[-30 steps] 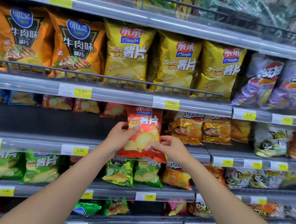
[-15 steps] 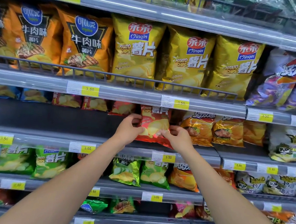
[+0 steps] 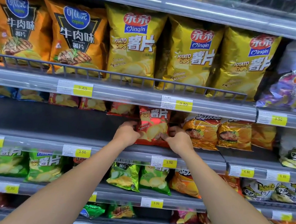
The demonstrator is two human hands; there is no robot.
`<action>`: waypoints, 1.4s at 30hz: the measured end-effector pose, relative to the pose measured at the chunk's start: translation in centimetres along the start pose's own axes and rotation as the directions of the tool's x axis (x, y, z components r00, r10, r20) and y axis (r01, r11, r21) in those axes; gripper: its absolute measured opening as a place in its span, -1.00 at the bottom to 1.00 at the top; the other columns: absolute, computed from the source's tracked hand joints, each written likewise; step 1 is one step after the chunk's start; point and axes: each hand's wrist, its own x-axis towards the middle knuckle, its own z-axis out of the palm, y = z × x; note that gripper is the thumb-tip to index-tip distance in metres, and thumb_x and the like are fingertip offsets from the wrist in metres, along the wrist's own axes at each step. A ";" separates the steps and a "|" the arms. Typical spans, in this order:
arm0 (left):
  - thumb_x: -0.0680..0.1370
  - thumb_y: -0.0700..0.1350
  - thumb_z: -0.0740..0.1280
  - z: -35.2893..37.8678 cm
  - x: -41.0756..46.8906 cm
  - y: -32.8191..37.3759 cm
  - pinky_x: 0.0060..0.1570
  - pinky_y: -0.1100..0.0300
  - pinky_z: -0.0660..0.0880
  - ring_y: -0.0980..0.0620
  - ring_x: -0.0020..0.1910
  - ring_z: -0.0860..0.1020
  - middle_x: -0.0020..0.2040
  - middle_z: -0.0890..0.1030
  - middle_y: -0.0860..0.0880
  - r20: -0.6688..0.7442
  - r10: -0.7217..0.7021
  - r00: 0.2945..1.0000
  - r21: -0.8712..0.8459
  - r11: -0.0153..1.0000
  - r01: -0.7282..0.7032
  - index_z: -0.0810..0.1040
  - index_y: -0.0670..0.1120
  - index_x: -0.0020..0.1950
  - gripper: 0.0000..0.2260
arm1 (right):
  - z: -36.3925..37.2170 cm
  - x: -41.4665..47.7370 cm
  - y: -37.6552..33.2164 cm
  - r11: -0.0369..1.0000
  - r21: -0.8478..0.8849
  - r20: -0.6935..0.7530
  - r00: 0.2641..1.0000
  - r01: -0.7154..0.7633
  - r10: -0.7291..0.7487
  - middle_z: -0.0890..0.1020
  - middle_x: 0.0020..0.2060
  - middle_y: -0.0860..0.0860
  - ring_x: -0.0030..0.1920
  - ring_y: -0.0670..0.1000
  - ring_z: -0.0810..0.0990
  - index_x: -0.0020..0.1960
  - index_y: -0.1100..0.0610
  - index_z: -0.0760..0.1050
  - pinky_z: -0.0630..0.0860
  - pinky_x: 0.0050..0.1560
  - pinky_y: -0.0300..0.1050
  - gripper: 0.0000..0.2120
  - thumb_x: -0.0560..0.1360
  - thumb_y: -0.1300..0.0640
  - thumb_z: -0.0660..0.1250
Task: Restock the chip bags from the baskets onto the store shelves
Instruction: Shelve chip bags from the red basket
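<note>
Upright on the grey metal shelf (image 3: 93, 143), a glossy, crinkled red chip bag (image 3: 152, 126) is pinched at both edges by the hands, left (image 3: 126, 133) and right (image 3: 179, 140).

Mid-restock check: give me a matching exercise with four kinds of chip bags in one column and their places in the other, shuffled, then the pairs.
Things
1. red chip bag
2. yellow chip bags
3. green chip bags
4. purple chip bag

Places
A. lower shelf
B. right end of the upper shelf
C. gripped by the left hand and right hand at the middle shelf
D. upper shelf, just right of the orange chip bags

Pairs: 1-C, 2-D, 3-A, 4-B
</note>
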 end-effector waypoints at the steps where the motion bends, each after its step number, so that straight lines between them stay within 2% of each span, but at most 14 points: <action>1: 0.54 -0.03 0.54 0.1 0.3 0.0 0.38 0.14 0.43 -0.09 0.43 0.52 0.47 0.54 -0.11 -0.004 -0.004 1.000 0.002 1.000 0.004 0.46 -0.11 0.54 -0.40 | 0.1 0.4 0.0 1.000 -0.002 0.002 1.000 0.002 -0.002 0.65 0.24 0.07 0.23 0.17 0.60 0.35 0.06 0.51 0.55 0.20 0.02 -0.46 0.49 -0.22 0.47; 6: 0.59 -0.09 0.50 0.6 1.6 0.4 0.30 0.11 0.46 -0.16 0.38 0.56 0.41 0.60 -0.12 -0.009 0.015 1.000 0.049 0.999 -0.014 0.53 -0.14 0.47 -0.53 | 0.6 2.4 0.2 0.999 -0.042 0.032 0.999 0.015 -0.014 0.63 0.26 0.10 0.23 0.18 0.60 0.35 0.10 0.47 0.55 0.21 0.06 -0.46 0.51 -0.17 0.47; 13: 0.57 -0.05 0.50 0.9 3.0 0.0 0.31 0.03 0.52 -0.13 0.32 0.60 0.35 0.64 -0.06 -0.005 0.030 1.000 0.096 0.995 -0.030 0.59 -0.05 0.40 -0.60 | 1.4 3.8 0.4 0.998 -0.053 0.032 0.999 0.034 -0.032 0.64 0.25 0.07 0.20 0.13 0.63 0.32 0.09 0.46 0.54 0.13 -0.04 -0.50 0.52 -0.15 0.47; 22: 0.56 -0.06 0.52 0.3 2.1 -0.5 0.35 -0.01 0.52 -0.12 0.32 0.60 0.34 0.65 -0.05 0.018 0.058 0.998 0.005 0.998 -0.058 0.57 -0.05 0.41 -0.57 | 0.8 2.4 0.1 0.998 0.006 0.029 0.997 0.065 -0.065 0.62 0.27 0.10 0.24 0.17 0.59 0.36 0.15 0.47 0.54 0.23 0.08 -0.49 0.53 -0.10 0.47; 24: 0.55 -0.03 0.52 0.0 1.6 -0.7 0.33 0.01 0.52 -0.10 0.30 0.61 0.33 0.65 -0.03 0.029 0.060 0.998 -0.024 0.998 -0.060 0.58 -0.04 0.39 -0.58 | 0.6 1.4 0.0 0.996 0.070 0.015 0.999 0.046 -0.047 0.62 0.26 0.09 0.26 0.16 0.59 0.36 0.15 0.48 0.52 0.25 0.05 -0.51 0.54 -0.06 0.48; 28: 0.56 -0.01 0.51 -0.6 0.0 -0.8 0.37 0.05 0.47 -0.09 0.36 0.56 0.40 0.59 -0.04 0.020 0.075 0.997 -0.024 0.997 -0.075 0.48 -0.09 0.50 -0.46 | 0.1 -0.8 -0.3 0.993 0.116 0.000 1.000 0.009 -0.009 0.61 0.27 0.08 0.29 0.13 0.56 0.40 0.15 0.46 0.47 0.20 -0.09 -0.48 0.53 -0.03 0.48; 32: 0.58 -0.04 0.46 -1.0 -1.9 -0.7 0.26 0.07 0.53 -0.10 0.27 0.61 0.31 0.66 -0.02 0.052 0.124 0.991 0.100 0.987 -0.129 0.56 -0.02 0.43 -0.59 | -0.4 -3.4 -0.1 0.995 0.095 -0.033 0.999 -0.012 0.016 0.53 0.37 0.10 0.36 0.12 0.51 0.48 0.15 0.38 0.47 0.31 0.00 -0.42 0.56 -0.05 0.45; 36: 0.61 0.00 0.42 -1.0 -4.0 -0.9 0.21 0.05 0.54 -0.09 0.30 0.58 0.35 0.61 -0.02 0.035 0.162 0.986 0.198 0.966 -0.166 0.50 0.05 0.49 -0.56 | -0.7 -5.9 1.0 1.000 -0.023 -0.111 0.994 -0.001 -0.001 0.45 0.43 0.11 0.43 0.15 0.43 0.51 0.18 0.30 0.45 0.34 0.07 -0.37 0.57 -0.07 0.43; 39: 0.63 0.06 0.39 -0.5 -5.5 -1.3 0.36 0.00 0.42 -0.12 0.48 0.41 0.50 0.46 -0.08 0.034 0.203 0.978 0.290 0.935 -0.204 0.37 -0.04 0.59 -0.45 | -1.6 -7.7 2.2 0.992 -0.120 -0.141 0.989 0.028 -0.045 0.43 0.47 0.07 0.47 0.14 0.38 0.55 0.12 0.29 0.42 0.40 0.14 -0.33 0.55 -0.10 0.42; 42: 0.64 0.09 0.39 0.5 -7.2 -1.5 0.53 -0.02 0.28 -0.13 0.60 0.24 0.58 0.37 -0.08 0.028 0.335 0.942 0.434 0.845 -0.313 0.32 -0.08 0.62 -0.39 | -2.9 -10.0 4.1 0.985 -0.169 -0.154 0.987 0.026 -0.053 0.41 0.48 0.03 0.49 0.11 0.35 0.56 0.08 0.29 0.38 0.43 0.12 -0.33 0.56 -0.12 0.40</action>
